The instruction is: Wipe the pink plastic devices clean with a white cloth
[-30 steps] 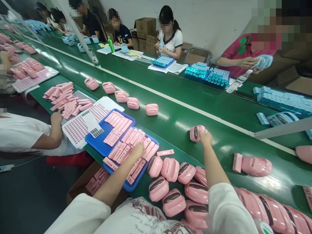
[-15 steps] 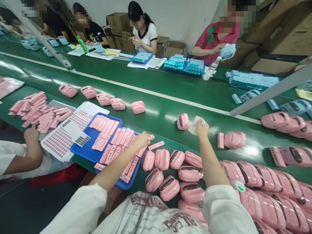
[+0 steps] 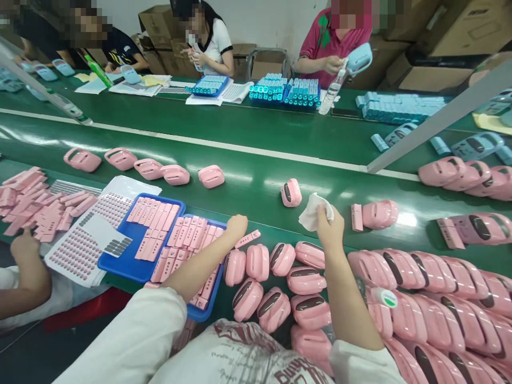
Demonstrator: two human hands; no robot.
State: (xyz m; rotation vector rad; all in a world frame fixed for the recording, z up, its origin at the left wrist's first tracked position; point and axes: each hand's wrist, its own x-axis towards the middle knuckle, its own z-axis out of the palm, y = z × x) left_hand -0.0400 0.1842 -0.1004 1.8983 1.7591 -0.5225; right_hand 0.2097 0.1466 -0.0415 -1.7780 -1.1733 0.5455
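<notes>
My right hand is closed on a white wiping cloth, held above the green bench. Just beyond the cloth stands a pink plastic casing with a dark window. My left hand is closed, its fingers curled away from me, so what is in it stays hidden. Below and left of it lies a blue tray filled with rows of pink printed bars. One loose pink bar rests just right of that hand. Several pink casings stand between my arms.
Many pink casings are packed at the right. A second blue tray, sticker sheets and a heap of bars lie left, beside another person's arm. A white post slants across the right. Co-workers sit opposite.
My view has shifted, moving the scene slightly left. The cloth appears more spread out now. The pink bar end that showed at my left fingers is out of sight.
</notes>
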